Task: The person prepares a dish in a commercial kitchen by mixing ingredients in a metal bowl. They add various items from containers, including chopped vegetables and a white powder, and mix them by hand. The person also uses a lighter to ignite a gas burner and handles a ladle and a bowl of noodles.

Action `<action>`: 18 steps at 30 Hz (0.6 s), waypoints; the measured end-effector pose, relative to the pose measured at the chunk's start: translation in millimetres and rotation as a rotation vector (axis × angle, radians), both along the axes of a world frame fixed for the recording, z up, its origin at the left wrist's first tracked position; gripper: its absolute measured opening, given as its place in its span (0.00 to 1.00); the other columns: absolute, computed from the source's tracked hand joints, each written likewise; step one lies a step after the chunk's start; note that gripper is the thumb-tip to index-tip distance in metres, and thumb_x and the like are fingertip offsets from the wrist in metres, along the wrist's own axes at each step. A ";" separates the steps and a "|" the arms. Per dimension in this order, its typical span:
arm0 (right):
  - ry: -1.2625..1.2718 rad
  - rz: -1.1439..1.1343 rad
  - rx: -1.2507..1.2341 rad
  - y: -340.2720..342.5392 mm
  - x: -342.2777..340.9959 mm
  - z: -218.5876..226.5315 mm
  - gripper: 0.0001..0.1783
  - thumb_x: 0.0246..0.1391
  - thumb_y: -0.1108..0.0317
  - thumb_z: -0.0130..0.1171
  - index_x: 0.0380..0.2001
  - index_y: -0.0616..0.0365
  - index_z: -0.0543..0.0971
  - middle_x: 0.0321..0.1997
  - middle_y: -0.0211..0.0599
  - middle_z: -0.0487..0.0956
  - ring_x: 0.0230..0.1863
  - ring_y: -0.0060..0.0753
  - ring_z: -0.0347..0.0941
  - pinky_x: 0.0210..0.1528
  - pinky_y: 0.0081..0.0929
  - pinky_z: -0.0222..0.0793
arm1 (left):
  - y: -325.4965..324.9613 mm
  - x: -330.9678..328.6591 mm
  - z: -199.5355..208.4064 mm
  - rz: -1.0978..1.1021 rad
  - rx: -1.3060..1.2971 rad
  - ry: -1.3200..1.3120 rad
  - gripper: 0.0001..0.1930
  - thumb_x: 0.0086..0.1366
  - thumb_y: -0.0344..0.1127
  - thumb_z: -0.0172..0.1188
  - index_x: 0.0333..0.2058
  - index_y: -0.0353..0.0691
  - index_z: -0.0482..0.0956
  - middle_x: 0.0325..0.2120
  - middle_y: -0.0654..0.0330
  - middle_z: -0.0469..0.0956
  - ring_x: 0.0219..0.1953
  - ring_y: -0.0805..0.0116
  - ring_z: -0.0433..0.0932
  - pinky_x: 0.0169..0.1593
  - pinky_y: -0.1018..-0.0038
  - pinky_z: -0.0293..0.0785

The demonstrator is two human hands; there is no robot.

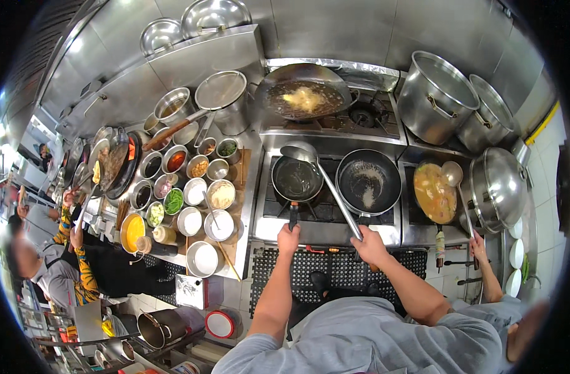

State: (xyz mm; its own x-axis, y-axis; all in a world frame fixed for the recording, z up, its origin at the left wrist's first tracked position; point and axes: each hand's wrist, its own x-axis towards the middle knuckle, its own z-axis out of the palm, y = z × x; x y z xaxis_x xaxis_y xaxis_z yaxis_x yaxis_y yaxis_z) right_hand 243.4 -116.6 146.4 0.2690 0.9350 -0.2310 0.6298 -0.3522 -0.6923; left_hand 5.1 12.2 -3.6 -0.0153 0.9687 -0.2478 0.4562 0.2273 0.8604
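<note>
My left hand (pixel 289 239) is closed round the dark handle of a small frying pan (pixel 297 184) on the front burner. A thin, shiny layer of clear liquid covers the pan's bottom. My right hand (pixel 370 244) grips the long metal handle of a ladle (pixel 338 196). The ladle's bowl hangs over the far rim of the small pan; what it holds, if anything, I cannot make out. Just right of it sits a larger black pan (pixel 384 171) with pale grains scattered on its bottom.
Behind, food fries in oil in a wok (pixel 285 114). At right, a person's hand (pixel 478 247) holds a ladle by a pan of yellow soup (pixel 431 193). Tall pots (pixel 431 112) stand back right. Several ingredient bowls (pixel 204 258) crowd the left counter, near another person (pixel 54 262).
</note>
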 end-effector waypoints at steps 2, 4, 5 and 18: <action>-0.010 0.006 0.024 0.0 0.9 -3.6 0.20 0.51 0.62 0.61 0.45 0.62 0.76 0.32 0.55 0.80 0.37 0.57 0.78 0.40 0.45 0.72 | 1.1 1.4 21.4 -0.011 0.028 0.098 0.20 0.59 0.47 0.58 0.29 0.30 0.78 0.19 0.49 0.78 0.25 0.56 0.79 0.35 0.63 0.73; -0.004 0.027 0.006 1.7 1.0 -0.8 0.20 0.51 0.62 0.61 0.45 0.62 0.76 0.32 0.54 0.80 0.37 0.57 0.78 0.41 0.45 0.72 | 7.4 -9.2 3.8 -0.015 0.030 0.137 0.18 0.59 0.45 0.59 0.29 0.30 0.77 0.17 0.54 0.76 0.20 0.62 0.75 0.29 0.65 0.70; -0.003 0.042 -0.005 2.6 1.1 4.1 0.20 0.51 0.62 0.61 0.45 0.62 0.76 0.32 0.55 0.80 0.37 0.58 0.78 0.41 0.45 0.72 | 9.2 -15.6 -7.4 -0.017 0.031 0.158 0.17 0.59 0.44 0.60 0.28 0.31 0.77 0.16 0.56 0.76 0.18 0.65 0.74 0.26 0.67 0.69; -0.181 0.144 -0.048 3.0 2.8 -21.8 0.18 0.51 0.66 0.60 0.42 0.67 0.73 0.32 0.60 0.79 0.37 0.62 0.76 0.43 0.50 0.72 | -0.5 -16.8 -55.3 -0.029 -0.215 -0.231 0.14 0.61 0.40 0.60 0.27 0.34 0.73 0.13 0.65 0.68 0.12 0.75 0.65 0.17 0.74 0.61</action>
State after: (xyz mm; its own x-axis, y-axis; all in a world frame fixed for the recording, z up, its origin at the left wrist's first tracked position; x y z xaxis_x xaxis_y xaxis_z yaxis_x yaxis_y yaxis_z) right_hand 246.2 -113.6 124.6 0.1748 0.9559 -0.2361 0.7882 -0.2796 -0.5483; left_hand -11.7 11.7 -58.9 0.0923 0.8928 -0.4408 0.2637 0.4050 0.8755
